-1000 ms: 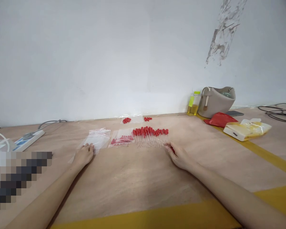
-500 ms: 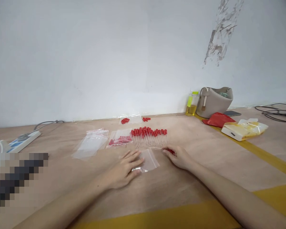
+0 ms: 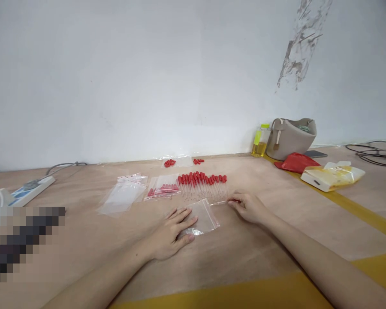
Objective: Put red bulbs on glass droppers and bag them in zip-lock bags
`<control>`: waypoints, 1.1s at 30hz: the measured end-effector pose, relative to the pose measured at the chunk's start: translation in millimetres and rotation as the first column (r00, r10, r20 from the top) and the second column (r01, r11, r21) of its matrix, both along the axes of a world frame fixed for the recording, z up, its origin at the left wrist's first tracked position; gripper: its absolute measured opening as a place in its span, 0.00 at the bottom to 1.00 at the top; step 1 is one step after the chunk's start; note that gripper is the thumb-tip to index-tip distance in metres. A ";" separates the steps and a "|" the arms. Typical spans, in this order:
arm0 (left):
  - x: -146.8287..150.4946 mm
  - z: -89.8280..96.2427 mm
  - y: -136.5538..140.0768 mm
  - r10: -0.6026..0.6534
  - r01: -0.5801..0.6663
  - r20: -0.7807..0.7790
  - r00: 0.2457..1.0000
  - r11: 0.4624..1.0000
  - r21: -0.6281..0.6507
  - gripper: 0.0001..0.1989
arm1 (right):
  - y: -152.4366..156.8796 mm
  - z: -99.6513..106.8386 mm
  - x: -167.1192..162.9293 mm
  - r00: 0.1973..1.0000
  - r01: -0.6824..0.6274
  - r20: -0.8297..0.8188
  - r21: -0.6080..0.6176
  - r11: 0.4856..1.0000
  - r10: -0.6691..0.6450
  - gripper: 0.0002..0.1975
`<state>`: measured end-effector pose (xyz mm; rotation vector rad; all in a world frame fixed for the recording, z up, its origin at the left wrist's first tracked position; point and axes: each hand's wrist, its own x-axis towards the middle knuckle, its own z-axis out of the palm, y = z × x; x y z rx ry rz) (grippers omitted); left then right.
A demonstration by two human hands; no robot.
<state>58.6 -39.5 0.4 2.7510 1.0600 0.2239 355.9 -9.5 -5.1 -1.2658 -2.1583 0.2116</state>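
My left hand (image 3: 177,231) lies flat with its fingers spread, pressing on a clear zip bag (image 3: 201,216). The bag's zip edge faces right. Between the fingertips of my right hand (image 3: 246,207) is a glass dropper (image 3: 220,202), its thin tube pointing left towards the bag's zip edge. My fingers mostly cover its red bulb. Behind the bag, several droppers (image 3: 202,179) with red bulbs lie in a row, tubes towards me. Left of them, filled zip bags (image 3: 162,189) show red bulbs inside, and flat clear bags (image 3: 126,193) are stacked further left.
Loose red bulbs (image 3: 169,163) lie by the wall. At the back right stand a bottle of yellow liquid (image 3: 260,141) and a grey pouch (image 3: 291,139), with a red packet (image 3: 297,163) and a tissue pack (image 3: 333,176) in front. A power strip (image 3: 34,191) sits left.
My right hand has shifted slightly right, and more of the dropper's tube shows. My left hand and the bag under it have moved a little to the right.
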 end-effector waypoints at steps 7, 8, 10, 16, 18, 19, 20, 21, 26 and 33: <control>-0.5 0.6 0.0 -0.013 0.013 0.016 1.000 1.000 0.005 0.25 | -2.4 -1.0 -5.0 0.999 -0.029 0.034 -0.014 0.999 0.030 0.10; -0.5 0.4 0.0 -0.012 0.012 0.014 1.000 1.000 0.004 0.25 | -2.5 -1.1 -5.3 0.999 -0.041 0.026 -0.019 0.999 0.042 0.10; -0.5 -0.2 0.2 -0.008 0.008 0.015 1.000 1.000 0.004 0.25 | -3.1 -1.4 -6.5 0.997 -0.075 -0.002 -0.033 0.997 0.075 0.11; 0.4 0.0 0.6 -0.029 0.029 0.025 0.999 1.000 0.013 0.25 | -8.6 -1.0 -17.8 0.983 -0.185 -0.030 -0.058 0.981 0.184 0.11; 1.5 1.4 0.5 -0.048 0.048 0.022 0.999 0.999 0.009 0.25 | -10.5 -0.5 -21.7 0.976 -0.215 -0.039 -0.038 0.976 0.214 0.11; 2.1 2.3 0.5 -0.059 0.059 0.017 0.998 0.998 0.005 0.24 | -11.1 -0.6 -23.1 0.973 -0.229 -0.044 -0.031 0.973 0.227 0.11; 2.8 3.1 0.4 -0.070 0.070 0.010 0.998 0.998 0.001 0.24 | -11.4 -0.9 -24.2 0.970 -0.239 -0.052 -0.027 0.971 0.238 0.12; 3.4 4.0 0.3 -0.080 0.080 0.002 0.997 0.997 -0.001 0.23 | -11.3 -1.7 -25.0 0.967 -0.246 -0.068 -0.030 0.969 0.244 0.12; 5.4 7.0 0.1 -0.134 0.134 -0.002 0.991 0.991 0.006 0.21 | -7.3 -9.8 -30.4 0.932 -0.249 -0.311 -0.170 0.954 0.188 0.07; 6.4 7.3 2.2 -0.178 0.178 0.006 0.984 0.984 0.009 0.22 | -6.4 -8.7 -40.2 0.794 -0.443 -0.591 -0.400 0.803 0.144 0.14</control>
